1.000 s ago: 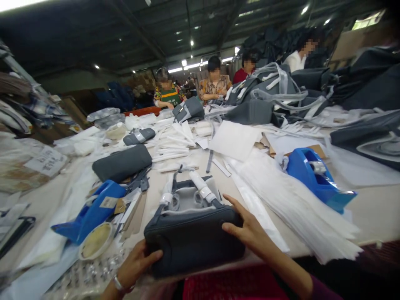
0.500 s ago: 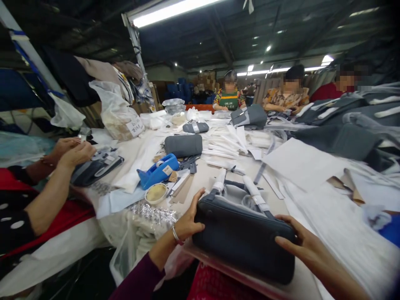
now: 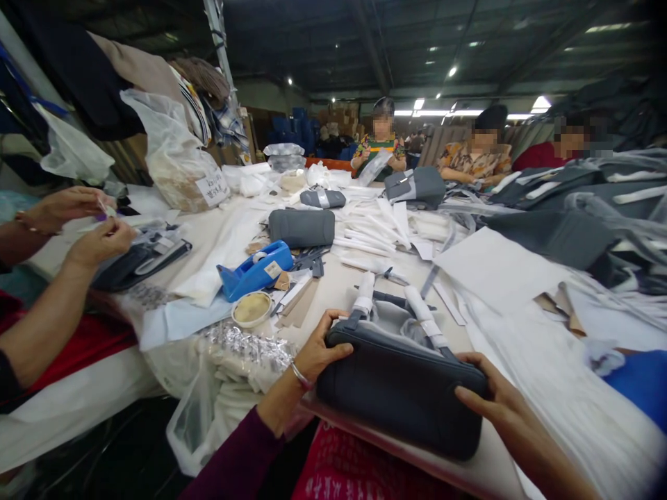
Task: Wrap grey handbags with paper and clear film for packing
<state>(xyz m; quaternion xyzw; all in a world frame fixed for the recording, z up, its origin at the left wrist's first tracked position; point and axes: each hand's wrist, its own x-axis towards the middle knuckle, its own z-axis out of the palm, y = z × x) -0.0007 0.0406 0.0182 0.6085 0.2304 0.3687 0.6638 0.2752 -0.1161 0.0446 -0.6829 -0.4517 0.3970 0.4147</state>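
Your fingers [image 3: 327, 325] wrap both ends of a dark bag [image 3: 399, 396] at the lower centre of the frame, with the thumbs on its near face and the rest curled around the ends. Gripping opposite ends probably steadies the body and leaves the mouth free between your hands, where wrapped handles [image 3: 424, 321] stand up. The broad face tilts toward you at the near edge of the counter [image 3: 333, 281]; how much weight that edge bears cannot be told.

Your left hand [image 3: 315, 355] comes from the bottom centre, its purple sleeve [image 3: 240, 455] ending below a bracelet [image 3: 301, 376]. Your right hand [image 3: 492, 390] reaches in from the lower right corner, its thumb lower in the frame than the left one.

Left of the bag, a blue tape dispenser [image 3: 250, 276] and a round dish [image 3: 251, 323] sit side by side, perhaps for easy reach. White sheets [image 3: 500, 267] lie at the right. At the left edge, a co-worker's hands [image 3: 101, 244] pinch something too small to make out.
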